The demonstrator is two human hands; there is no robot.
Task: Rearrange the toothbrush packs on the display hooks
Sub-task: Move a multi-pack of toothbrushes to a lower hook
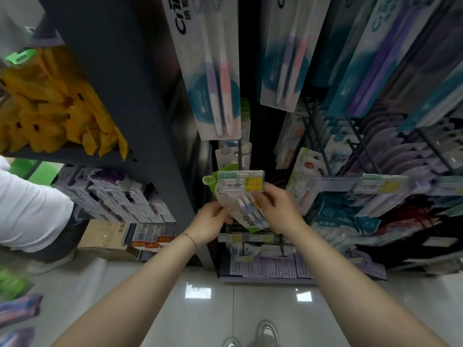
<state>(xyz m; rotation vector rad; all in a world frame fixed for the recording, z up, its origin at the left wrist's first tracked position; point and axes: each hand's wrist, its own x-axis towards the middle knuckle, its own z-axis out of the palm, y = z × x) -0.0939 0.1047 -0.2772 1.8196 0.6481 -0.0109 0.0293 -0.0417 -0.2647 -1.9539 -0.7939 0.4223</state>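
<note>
Shop aisle, glossy tiled floor point(225, 309) seen below hands. One green-edged toothbrush pack point(248, 217) held tilted between two hands, just under one price tag point(240, 181) at end of hook point(241, 154). Pack's left edge gripped by left hand point(213, 219); its upper right pinched by right hand point(278, 206). Two bigger packs hung above hands: left large pack point(213, 71), right large pack point(283, 53). One bracelet point(190, 237) worn on left wrist.

In the centre of the frame a price tag point(240, 181) closed the front end of the hook point(241, 156), and the held pack point(250, 217) lay just under it. Large packs point(215, 71) hung close above. A grey shelf post point(150, 121) blocked the left, crowded hooks point(360, 144) the right. Above the floor point(225, 309) room was free.
</note>
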